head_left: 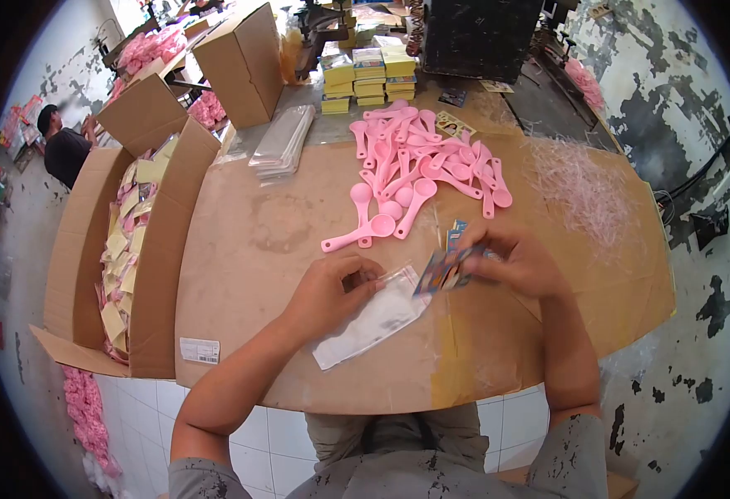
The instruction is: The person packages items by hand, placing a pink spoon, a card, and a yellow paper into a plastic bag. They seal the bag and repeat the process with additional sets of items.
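Note:
My left hand (336, 291) is closed on the edge of a clear plastic bag (373, 324), which lies slanted over the cardboard-covered table (249, 274). In my right hand (510, 258) is a printed card (440, 273), blurred, its lower end at the bag's open end. Whether the card has entered the bag I cannot tell. More printed cards (458, 231) show just behind my right fingers, partly hidden. Beyond both hands spreads a heap of pink plastic measuring spoons (406, 158), the nearest spoon (357, 236) lying ahead of my left hand.
A long carton (149, 274) full of packed bags stands at the left. Stacked clear bags (283, 143) lie behind, near piles of yellow-edged cards (369, 73). Plastic shreds (585, 191) cover the right side. A person (66, 145) is at far left.

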